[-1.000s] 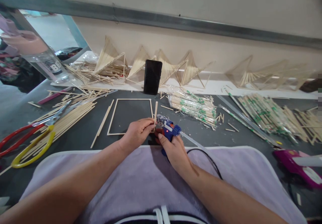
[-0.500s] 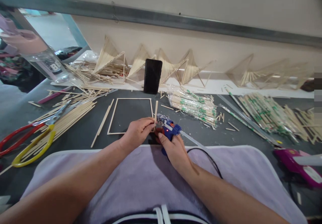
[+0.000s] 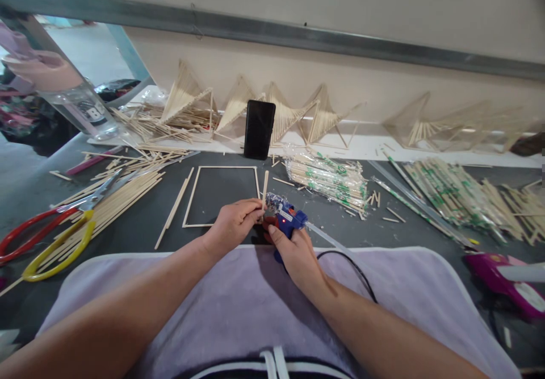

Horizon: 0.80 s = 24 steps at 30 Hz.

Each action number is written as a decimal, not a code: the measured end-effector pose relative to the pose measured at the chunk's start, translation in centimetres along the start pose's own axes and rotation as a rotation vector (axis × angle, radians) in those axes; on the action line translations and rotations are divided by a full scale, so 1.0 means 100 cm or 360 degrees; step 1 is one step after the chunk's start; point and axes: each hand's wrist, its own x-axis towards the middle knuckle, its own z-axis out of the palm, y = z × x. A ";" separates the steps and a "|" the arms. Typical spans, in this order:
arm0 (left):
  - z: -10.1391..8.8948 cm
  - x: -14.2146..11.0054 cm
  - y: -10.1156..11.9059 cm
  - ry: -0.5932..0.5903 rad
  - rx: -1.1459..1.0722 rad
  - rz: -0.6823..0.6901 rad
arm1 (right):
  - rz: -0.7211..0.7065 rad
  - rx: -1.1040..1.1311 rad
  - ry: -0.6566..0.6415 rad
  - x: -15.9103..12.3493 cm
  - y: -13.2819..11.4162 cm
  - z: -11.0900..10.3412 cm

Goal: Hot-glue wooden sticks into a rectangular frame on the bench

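Observation:
My left hand [image 3: 236,223] pinches a short wooden stick [image 3: 265,187] upright at the near right corner of a square stick frame [image 3: 198,197], which lies on the dark table. The stick's lower end and that corner are hidden by my fingers. My right hand [image 3: 300,254] is wrapped round a blue glue gun [image 3: 287,218] with a small red light. Its nozzle end, crusted with residue, is close beside the stick; whether they touch I cannot tell. A clear glue stick [image 3: 326,236] pokes out of the gun's back.
Scissors [image 3: 68,220] and loose sticks [image 3: 123,203] lie left. A phone [image 3: 259,130] leans at the back before twisted stick structures [image 3: 283,115]. Wrapped stick packs [image 3: 327,180] lie right, with a magenta glue gun [image 3: 504,282] farther right. A lilac cloth [image 3: 191,311] covers the near side; a bottle [image 3: 70,95] stands left.
Both hands, the stick and the glue gun keep nearly the same place. Only the whole view shifts very slightly.

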 end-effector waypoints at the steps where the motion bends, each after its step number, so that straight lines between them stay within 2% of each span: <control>1: 0.000 0.000 0.000 -0.0001 0.0000 0.0000 | 0.0000 -0.0002 -0.0001 0.000 -0.001 0.000; 24: -0.001 -0.001 -0.004 -0.0005 0.0081 -0.0017 | 0.0008 -0.0055 0.0042 0.000 -0.003 0.000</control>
